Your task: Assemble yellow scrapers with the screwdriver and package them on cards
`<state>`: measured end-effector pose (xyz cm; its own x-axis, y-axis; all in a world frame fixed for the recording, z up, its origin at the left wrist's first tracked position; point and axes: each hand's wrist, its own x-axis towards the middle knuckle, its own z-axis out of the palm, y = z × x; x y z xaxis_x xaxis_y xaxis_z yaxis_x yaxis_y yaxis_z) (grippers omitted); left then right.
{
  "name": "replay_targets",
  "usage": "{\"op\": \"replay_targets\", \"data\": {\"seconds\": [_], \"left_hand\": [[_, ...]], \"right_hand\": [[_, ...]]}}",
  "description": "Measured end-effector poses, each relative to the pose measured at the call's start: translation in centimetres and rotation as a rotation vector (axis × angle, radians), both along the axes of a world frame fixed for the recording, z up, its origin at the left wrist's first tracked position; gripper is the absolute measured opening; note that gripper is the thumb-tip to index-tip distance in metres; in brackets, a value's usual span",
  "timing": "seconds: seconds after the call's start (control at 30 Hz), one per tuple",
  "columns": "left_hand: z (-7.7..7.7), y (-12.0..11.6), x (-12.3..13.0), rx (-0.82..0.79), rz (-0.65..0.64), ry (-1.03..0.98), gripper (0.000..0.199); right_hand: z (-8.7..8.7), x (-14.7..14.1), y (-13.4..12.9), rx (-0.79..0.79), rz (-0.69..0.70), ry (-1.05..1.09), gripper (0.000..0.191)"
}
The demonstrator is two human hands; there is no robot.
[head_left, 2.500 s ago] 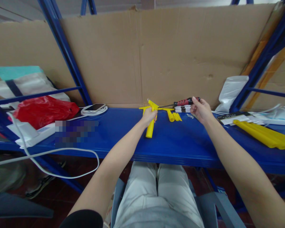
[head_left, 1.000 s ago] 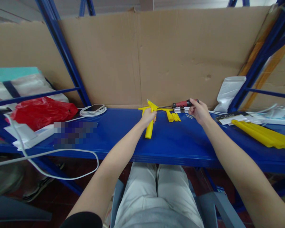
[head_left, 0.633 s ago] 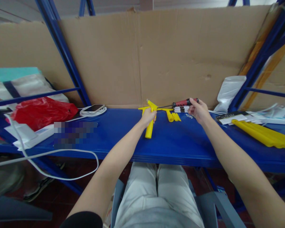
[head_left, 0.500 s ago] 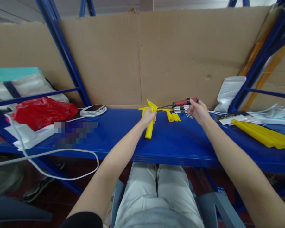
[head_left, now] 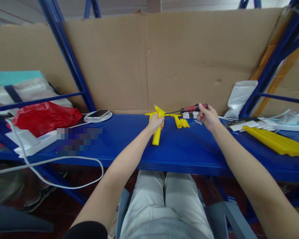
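Observation:
My left hand [head_left: 155, 122] is closed around a yellow plastic T-shaped handle [head_left: 156, 137], held at a tilt over the blue tabletop. In my right hand [head_left: 209, 118] is a screwdriver [head_left: 189, 108] with a red and black grip, lying almost level. Its shaft points left to the side of the yellow handle; whether the tip sits on a screw is too small to tell. Just right of the left hand lies another yellow T-shaped piece [head_left: 177, 122], beside several small yellow pieces [head_left: 184, 123]. Small metal screws [head_left: 198, 122] lie below the right hand's fingertips.
White strips with black bands [head_left: 189, 115] lie behind the screws. Yellow blades [head_left: 274, 141] and a white pouch [head_left: 241, 96] are at right. To the left are a phone [head_left: 99, 114] on a coiled cable, a red bag [head_left: 46, 116] and a white cable [head_left: 64, 158] hanging over the edge.

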<state>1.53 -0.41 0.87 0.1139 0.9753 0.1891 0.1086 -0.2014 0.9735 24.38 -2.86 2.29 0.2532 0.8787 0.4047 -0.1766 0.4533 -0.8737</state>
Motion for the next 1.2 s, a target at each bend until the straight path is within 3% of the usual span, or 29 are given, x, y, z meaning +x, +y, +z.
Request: {"op": "replay_targets", "data": {"seconds": [0.4, 0.6, 0.83, 1.03, 1.2], "left_hand": [[0.1, 0.3, -0.1, -0.027, 0.017, 0.005, 0.026], [0.2, 0.1, -0.2, -0.043, 0.043, -0.027, 0.024], [0.2, 0.1, -0.1, -0.039, 0.052, 0.006, 0.024], [0.0, 0.4, -0.1, -0.033, 0.061, 0.022, 0.023], [0.0, 0.5, 0.0, -0.016, 0.064, 0.001, 0.024]], "right_hand": [[-0.4, 0.4, 0.6, 0.036, -0.134, 0.074, 0.054], [-0.3, -0.5, 0.3, -0.031, -0.159, 0.014, 0.048], [-0.4, -1.5, -0.5, -0.179, -0.075, -0.205, 0.045], [-0.3, -1.2, -1.1, -0.362, 0.098, -0.464, 0.029], [-1.1, -1.2, -1.0, -0.415, 0.112, -0.748, 0.027]]}}
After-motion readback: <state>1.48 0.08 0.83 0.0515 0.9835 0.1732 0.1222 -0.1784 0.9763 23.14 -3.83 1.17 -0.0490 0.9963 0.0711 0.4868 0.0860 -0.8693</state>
